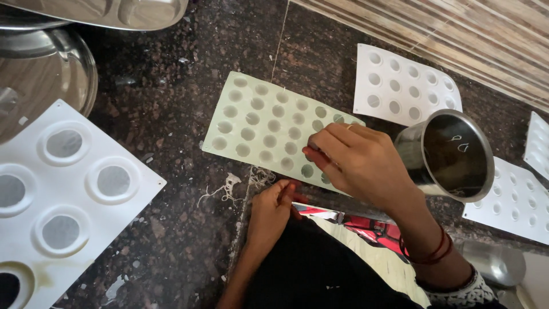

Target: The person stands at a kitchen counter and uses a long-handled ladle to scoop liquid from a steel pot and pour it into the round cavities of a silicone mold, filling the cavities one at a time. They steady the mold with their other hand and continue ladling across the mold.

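My right hand rests on the near right part of the pale green mould, fingertips pressed together over one of its filled round cups, pinching or poking at the wax there; I cannot tell whether anything is gripped. My left hand is curled against the bench edge just below the mould, fingers closed on nothing I can make out. The mould lies flat on the dark stone, its near edge close to the drop. I judge that if I push too hard the soft sheet may slide toward me and tip off, since neither hand pins it. The steel cup stands tilted just beside my right wrist; a careless elbow could knock it onto the white mould behind.
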